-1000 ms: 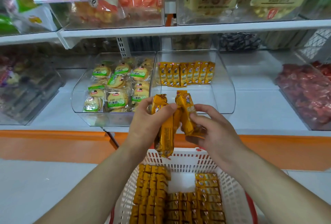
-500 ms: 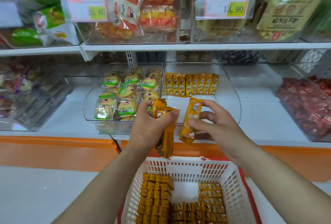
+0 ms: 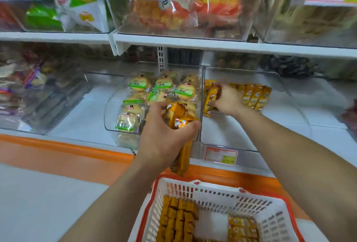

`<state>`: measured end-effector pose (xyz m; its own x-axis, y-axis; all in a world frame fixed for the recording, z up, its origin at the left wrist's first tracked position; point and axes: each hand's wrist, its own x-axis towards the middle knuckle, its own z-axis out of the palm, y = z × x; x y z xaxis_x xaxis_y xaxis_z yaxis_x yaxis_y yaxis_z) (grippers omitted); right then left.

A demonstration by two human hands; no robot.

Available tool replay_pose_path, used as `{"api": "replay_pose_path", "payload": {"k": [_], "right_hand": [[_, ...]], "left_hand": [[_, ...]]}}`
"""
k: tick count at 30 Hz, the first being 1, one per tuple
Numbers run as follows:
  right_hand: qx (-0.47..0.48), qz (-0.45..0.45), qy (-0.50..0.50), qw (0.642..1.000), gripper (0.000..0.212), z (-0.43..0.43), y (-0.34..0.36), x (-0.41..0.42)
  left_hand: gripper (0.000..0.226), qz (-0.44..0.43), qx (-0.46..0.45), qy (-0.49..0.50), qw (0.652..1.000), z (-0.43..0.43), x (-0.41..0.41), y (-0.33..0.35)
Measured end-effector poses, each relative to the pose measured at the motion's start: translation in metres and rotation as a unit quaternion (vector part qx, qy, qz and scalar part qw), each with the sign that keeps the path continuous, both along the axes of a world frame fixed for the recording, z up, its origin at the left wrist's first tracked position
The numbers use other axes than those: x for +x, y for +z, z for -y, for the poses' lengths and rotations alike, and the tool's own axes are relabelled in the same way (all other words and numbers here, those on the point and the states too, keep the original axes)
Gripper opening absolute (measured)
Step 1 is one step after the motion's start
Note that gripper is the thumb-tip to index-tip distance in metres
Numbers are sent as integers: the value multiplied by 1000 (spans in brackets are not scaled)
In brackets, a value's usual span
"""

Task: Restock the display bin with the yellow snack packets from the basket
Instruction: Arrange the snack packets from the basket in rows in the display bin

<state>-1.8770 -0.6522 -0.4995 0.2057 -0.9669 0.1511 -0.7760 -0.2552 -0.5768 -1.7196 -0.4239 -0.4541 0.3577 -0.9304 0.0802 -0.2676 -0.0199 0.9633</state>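
While left hand (image 3: 164, 139) grips packets (image 3: 178, 115), right hand (image 3: 229, 100) has reached into bin (image 3: 251, 142), gripping one.

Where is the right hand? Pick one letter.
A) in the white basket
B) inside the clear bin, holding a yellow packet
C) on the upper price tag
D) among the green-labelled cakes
B: the right hand is inside the display bin, gripping a yellow packet at the row's left end.
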Motion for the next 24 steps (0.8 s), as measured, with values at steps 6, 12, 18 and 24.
{"api": "replay_pose_path", "payload": {"k": [6,12,18,24], "right_hand": [[-85,-65,7,994,55,29,-32,11],[-76,-68,-42,994,53,36,-36,16],[-31,-25,-34,999,48,0,-2,-5],[106,220,112,963,22,-137,56,-41]], "left_hand": [[82,4,26,-10,1000,6,6,-8],[77,-20,30,-15,999,5,6,-12],[79,-34,44,-1,998,5,1,-9],[58,-77,57,0,995,2,-12,-3]]}}
